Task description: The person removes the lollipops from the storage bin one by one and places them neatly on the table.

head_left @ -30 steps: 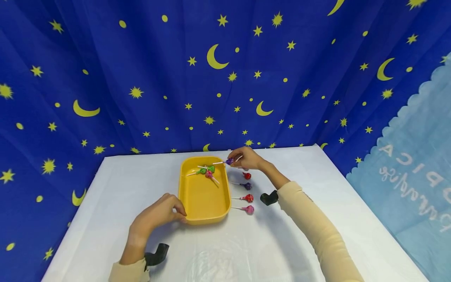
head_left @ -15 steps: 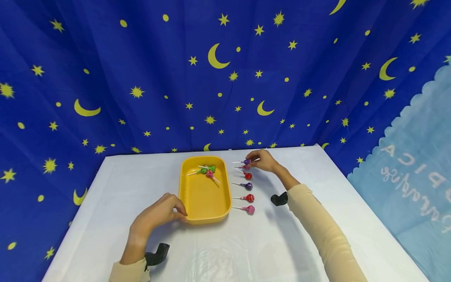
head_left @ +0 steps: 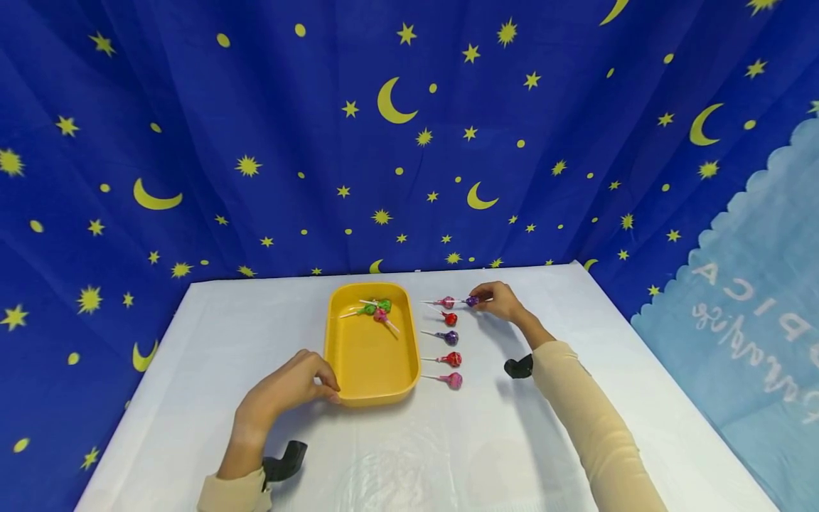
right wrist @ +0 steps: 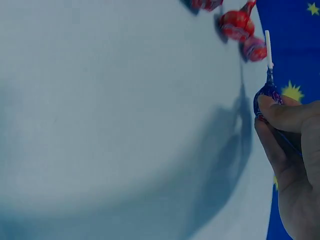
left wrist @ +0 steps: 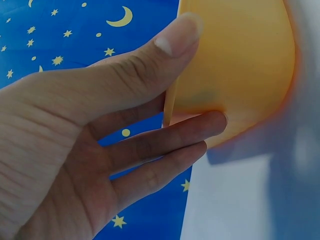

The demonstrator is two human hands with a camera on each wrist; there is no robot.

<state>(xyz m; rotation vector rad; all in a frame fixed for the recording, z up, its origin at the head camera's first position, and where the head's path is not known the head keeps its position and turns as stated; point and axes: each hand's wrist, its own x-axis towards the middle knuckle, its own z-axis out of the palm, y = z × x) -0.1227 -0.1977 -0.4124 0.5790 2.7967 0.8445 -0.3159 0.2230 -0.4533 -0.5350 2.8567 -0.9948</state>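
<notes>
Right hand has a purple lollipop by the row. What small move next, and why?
Probably lower the held purple lollipop onto the table beside the farthest pink lollipop: its stick already points toward the yellow tray, matching the row.

The left wrist view crops the yellow tray (left wrist: 245,55).

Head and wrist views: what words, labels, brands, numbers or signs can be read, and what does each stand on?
"OPICA", mirror-reversed, running off the picture's edge: on the light blue cloth.
"Paradise", apparently, mirror-reversed in faint script: same cloth, below.
Wrapper markings on the purple lollipop and a red lollipop: too blurred to read.
No number is legible.
</notes>
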